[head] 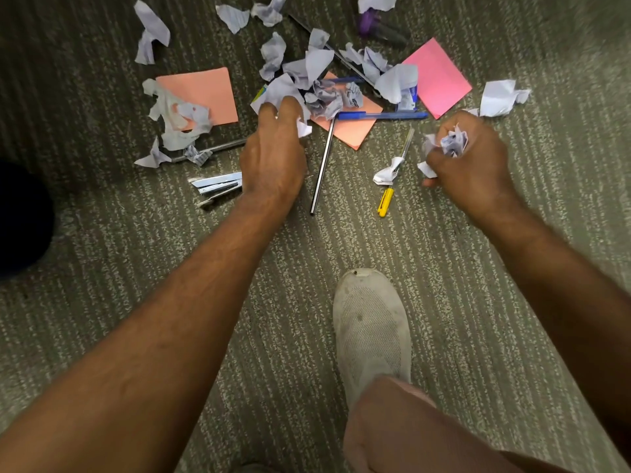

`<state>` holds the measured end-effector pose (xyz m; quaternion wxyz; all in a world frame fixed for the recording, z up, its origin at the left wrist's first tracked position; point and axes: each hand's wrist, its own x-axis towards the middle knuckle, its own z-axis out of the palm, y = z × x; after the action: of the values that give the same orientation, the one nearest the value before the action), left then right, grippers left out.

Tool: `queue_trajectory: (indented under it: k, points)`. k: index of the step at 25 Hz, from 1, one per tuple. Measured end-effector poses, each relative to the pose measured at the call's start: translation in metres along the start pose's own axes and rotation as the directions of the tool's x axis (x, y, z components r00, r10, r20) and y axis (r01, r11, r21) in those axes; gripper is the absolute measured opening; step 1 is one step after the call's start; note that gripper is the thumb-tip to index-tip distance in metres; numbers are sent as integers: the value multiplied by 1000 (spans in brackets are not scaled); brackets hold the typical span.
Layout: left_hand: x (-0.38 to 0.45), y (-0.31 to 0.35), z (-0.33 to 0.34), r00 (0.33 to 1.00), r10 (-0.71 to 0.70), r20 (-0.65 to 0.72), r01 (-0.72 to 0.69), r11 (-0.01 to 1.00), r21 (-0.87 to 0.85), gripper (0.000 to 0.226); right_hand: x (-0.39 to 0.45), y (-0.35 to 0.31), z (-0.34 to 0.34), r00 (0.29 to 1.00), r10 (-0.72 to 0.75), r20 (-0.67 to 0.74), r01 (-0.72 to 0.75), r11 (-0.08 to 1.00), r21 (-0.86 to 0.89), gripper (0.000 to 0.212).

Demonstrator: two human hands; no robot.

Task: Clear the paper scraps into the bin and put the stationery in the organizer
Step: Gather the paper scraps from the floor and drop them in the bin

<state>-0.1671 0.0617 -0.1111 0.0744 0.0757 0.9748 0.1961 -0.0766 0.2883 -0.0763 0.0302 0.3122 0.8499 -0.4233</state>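
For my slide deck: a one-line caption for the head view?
Both hands, left and right, gather paper scraps among pens on carpet.

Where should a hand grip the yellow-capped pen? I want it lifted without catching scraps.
Pinch the yellow-capped pen at its bare yellow cap end, coming from above on the near side. A paper scrap lies over its middle; the cap end lies clear on the carpet.

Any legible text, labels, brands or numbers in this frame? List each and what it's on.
None can be read.
Crumpled white lined paper scraps: blue handwriting marks, too blurred to read.
Small blue-and-white packet beside the pink square paper sheet: print too small to read.
Scraps clutched in the right hand: ink marks, unreadable.
Blue plastic pen, yellow pen cap, white mesh shoe: no visible text.
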Motion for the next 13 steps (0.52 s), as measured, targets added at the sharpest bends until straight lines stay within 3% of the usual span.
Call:
queue_trajectory:
  k: [5,10,13]
  points:
    - [5,0,1,1000,-25,12,26,999,-26,54,-19,-16,18,953,-120,278,186,957,-225,59]
    - [4,-2,-4,999,-37,9,38,997,-60,41,-23,-18,33,947,-96,306,233,861,-452,38]
    - [-2,-4,-7,999,-40,-16,37,989,-144,29,-17,-16,32,948,-135,290,260,853,-453,23]
